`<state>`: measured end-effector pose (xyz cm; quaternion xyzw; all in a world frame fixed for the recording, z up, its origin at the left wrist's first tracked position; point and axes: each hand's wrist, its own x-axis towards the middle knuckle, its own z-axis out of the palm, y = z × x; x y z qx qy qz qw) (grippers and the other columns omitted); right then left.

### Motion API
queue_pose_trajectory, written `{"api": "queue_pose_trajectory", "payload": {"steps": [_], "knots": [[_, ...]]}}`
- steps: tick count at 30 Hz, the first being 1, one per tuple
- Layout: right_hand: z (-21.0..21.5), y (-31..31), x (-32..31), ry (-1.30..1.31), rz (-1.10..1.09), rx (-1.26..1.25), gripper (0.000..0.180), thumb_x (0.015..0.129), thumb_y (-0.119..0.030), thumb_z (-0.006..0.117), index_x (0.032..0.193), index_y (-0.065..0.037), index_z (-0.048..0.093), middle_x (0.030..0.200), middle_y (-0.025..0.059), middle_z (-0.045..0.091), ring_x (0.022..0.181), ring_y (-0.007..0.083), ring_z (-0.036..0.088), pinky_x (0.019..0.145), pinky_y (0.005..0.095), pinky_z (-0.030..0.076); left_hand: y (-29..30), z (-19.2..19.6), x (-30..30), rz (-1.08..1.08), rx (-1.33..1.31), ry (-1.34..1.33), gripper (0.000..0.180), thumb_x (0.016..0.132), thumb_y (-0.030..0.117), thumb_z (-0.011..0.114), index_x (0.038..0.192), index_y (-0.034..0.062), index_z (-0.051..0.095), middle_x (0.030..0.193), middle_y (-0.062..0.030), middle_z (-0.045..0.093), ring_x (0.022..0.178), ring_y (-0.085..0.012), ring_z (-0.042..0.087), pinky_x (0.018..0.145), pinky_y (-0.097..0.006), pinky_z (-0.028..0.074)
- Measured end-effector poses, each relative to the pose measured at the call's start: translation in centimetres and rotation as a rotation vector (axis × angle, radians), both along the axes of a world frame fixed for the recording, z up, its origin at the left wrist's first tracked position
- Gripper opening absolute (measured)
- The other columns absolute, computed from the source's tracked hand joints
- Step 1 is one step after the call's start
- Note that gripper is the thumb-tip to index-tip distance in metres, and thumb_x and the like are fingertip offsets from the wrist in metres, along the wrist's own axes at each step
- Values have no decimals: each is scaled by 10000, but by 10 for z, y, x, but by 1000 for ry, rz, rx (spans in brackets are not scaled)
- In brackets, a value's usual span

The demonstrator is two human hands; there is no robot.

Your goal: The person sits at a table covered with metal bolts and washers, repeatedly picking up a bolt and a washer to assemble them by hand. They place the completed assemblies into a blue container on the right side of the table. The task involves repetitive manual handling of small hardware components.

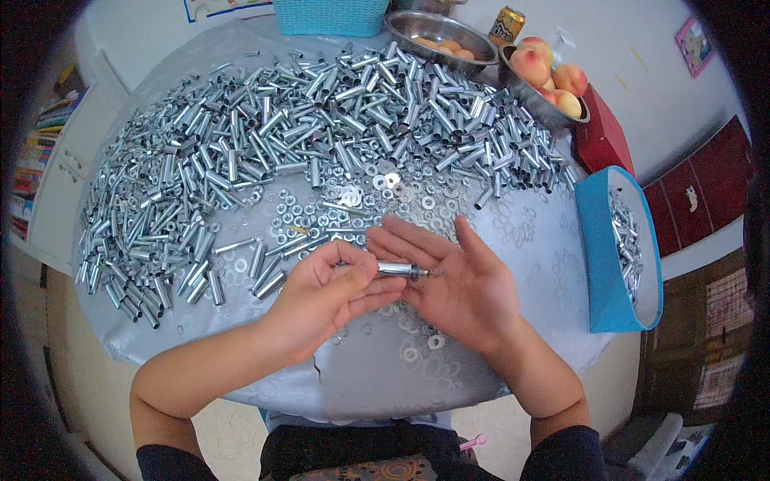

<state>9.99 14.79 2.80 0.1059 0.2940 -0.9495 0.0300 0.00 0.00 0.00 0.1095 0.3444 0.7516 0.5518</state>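
Note:
Over the near middle of the table, my left hand (325,297) is closed round a shiny sleeve anchor bolt (395,270), its threaded end pointing right. Beside it my right hand (465,297) lies palm up with the fingers stretched out. The bolt's tip reaches over that palm, where a small ring (435,271) shows; I cannot tell whether the tip touches it. Just beyond the hands lie loose nuts (297,218) and flat washers (429,204). A few more washers (435,342) lie under and in front of my right hand.
A large heap of metal sleeves (321,112) covers the table's far half. A blue box (601,264) of metal parts stands at the right edge. Along the back are a turquoise basket (329,18), a bowl of eggs (481,54), a can (507,26), peaches (533,66) and a red box (605,132).

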Motion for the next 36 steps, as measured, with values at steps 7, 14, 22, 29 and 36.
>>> {"api": "queue_pose_trajectory", "payload": {"steps": [7,14,22,29,36], "knots": [[-1,-10,1,-22,-33,218,615,915,-443,197,1306,26,270,1347,156,309,1241,249,295,1015,370,217,2,-2,5,12,-51,109,137,885,131,479,951,22,430,1008,-146,538,967,-248,563,884,-384,453],[-4,-15,5,7,-45,453,611,898,-444,291,1302,14,286,1349,144,305,1248,252,279,1019,376,204,4,-2,3,-5,-87,156,133,880,132,493,920,11,458,958,-135,564,907,-219,588,841,-347,480],[12,-8,14,222,60,697,489,872,-159,395,1306,17,252,1299,166,358,1209,244,343,1004,338,241,1,-5,2,-246,-124,189,165,869,156,517,932,3,501,914,-108,589,844,-163,591,792,-305,495],[12,-17,17,279,28,889,598,773,-53,542,1303,-19,267,1272,193,392,1208,271,361,1006,373,255,-1,-7,5,-333,-25,70,146,873,139,506,949,15,489,898,-79,568,815,-165,586,789,-312,496],[10,-11,19,372,-14,1033,703,728,-59,622,1313,-32,233,1276,187,387,1193,270,375,1005,382,253,-4,-6,-4,-387,40,159,156,868,139,518,971,26,480,884,-93,579,809,-151,575,731,-299,492]]}}
